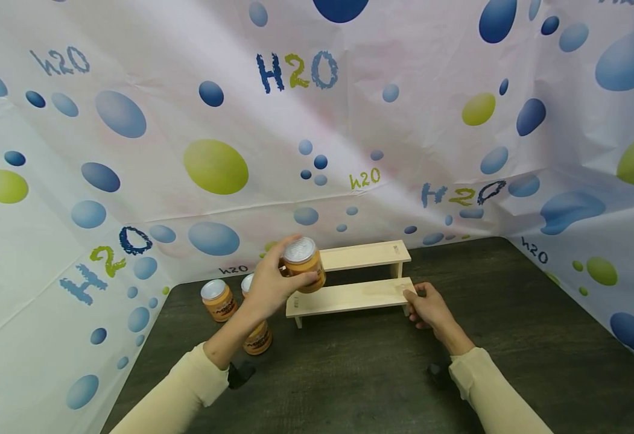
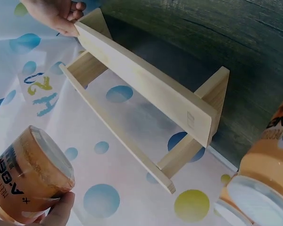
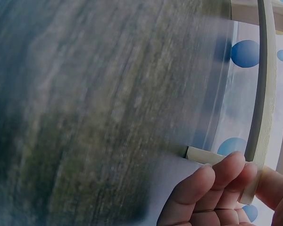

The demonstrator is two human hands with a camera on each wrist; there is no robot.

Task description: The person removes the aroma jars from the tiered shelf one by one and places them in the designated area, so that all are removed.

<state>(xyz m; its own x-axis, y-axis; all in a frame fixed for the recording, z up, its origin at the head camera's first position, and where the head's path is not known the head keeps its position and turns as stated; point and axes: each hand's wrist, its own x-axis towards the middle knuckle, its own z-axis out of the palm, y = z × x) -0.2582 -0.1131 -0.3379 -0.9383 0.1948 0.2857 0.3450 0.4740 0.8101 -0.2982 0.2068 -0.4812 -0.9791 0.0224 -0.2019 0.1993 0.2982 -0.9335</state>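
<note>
In the head view my left hand [image 1: 273,283] grips an orange jar [image 1: 307,270] with a silvery lid, its thumb across the front. The jar is raised and overlaps the left part of a two-step wooden rack [image 1: 355,296]. Dark lettering shows on the held jar [image 2: 26,176] in the left wrist view. My right hand [image 1: 429,307] pinches the right end of the rack's lower board, thumb on top. Seen from the right wrist, curled fingers [image 3: 228,174] lie under the board [image 3: 262,117], with the thumb on its other side.
Left of the rack stand more orange jars: one at the far left [image 1: 219,301], one nearer the front [image 1: 258,339] and one behind, partly covered by my left arm. The dark wooden table [image 1: 349,380] meets a bubble-printed sheet [image 1: 273,199] at the back and sides.
</note>
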